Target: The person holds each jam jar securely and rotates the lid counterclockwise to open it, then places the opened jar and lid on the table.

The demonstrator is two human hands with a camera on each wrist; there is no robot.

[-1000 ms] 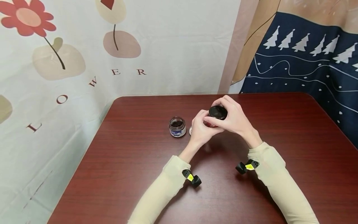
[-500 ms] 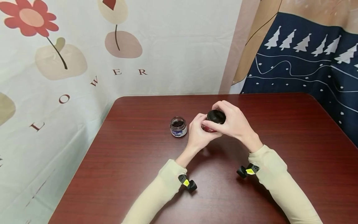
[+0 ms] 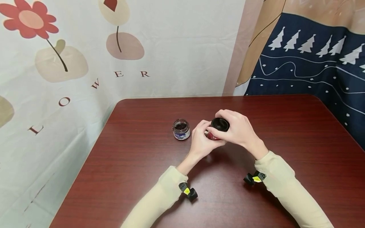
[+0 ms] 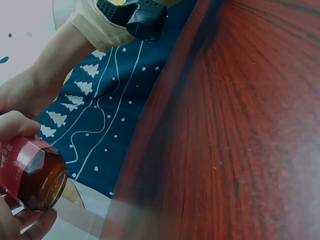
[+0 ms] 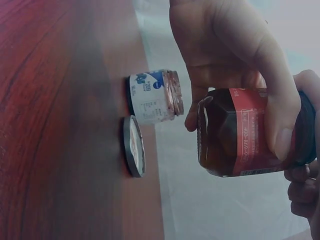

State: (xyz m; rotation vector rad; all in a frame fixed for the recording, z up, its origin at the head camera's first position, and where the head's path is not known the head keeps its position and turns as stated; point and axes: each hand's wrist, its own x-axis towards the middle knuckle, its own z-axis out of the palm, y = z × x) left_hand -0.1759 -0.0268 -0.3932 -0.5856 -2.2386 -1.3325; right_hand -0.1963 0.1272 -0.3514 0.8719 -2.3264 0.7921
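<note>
My left hand [image 3: 201, 141] grips the body of a glass jar [image 5: 245, 132] with a red label and dark contents, its thumb lying across the label in the right wrist view. Over the jar's black lid [image 3: 220, 124] curl the fingers and thumb of my right hand [image 3: 240, 131]. The jar is held above the table, and its glass base [image 4: 52, 187] shows in the left wrist view. Left of the hands stands an uncapped jam jar [image 3: 181, 130] with a blueberry label and dark contents. A loose lid [image 5: 135, 146] lies beside it, mostly hidden by my left hand in the head view.
The reddish-brown wooden table [image 3: 137, 152] extends beneath both arms. Behind it hang a pale flower-print cloth [image 3: 182, 47] and a navy cloth with white trees [image 3: 308, 69]. A small black camera is strapped to each wrist.
Both hands and the red-labelled jar have come down in the head view, toward the person. Grips on the jar body and lid look the same; the open jam jar has stayed put.
</note>
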